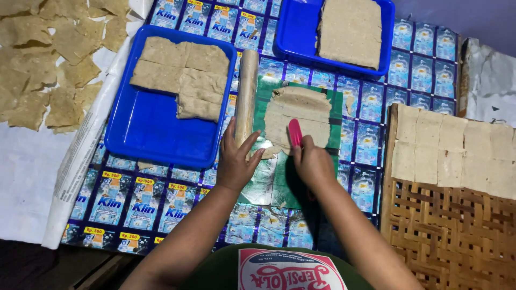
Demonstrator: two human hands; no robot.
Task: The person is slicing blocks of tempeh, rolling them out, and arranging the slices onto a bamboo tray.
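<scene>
Head view: right hand [313, 161] held pink cutter [295, 132] on dough sheet [298, 115]; left hand [235, 161] spread open, fingertips apparently steadying its edge.
Done: cut squares [451, 147] lined woven tray [446, 236].
Left: slabs in blue trays [145, 129].

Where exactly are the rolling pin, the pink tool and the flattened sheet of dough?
rolling pin [247, 91], head view, middle of its shaft.
pink tool [294, 132], head view, the blade above the right hand.
flattened sheet of dough [312, 115], head view, bare middle right of the tool.

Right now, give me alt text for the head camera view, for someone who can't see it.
Seen from above, a right hand draws a pink tool across a flat dough sheet on a green mat, while the left hand rests by a rolling pin. Blue trays hold dough slabs, and cut squares lie on a woven rack.
</scene>
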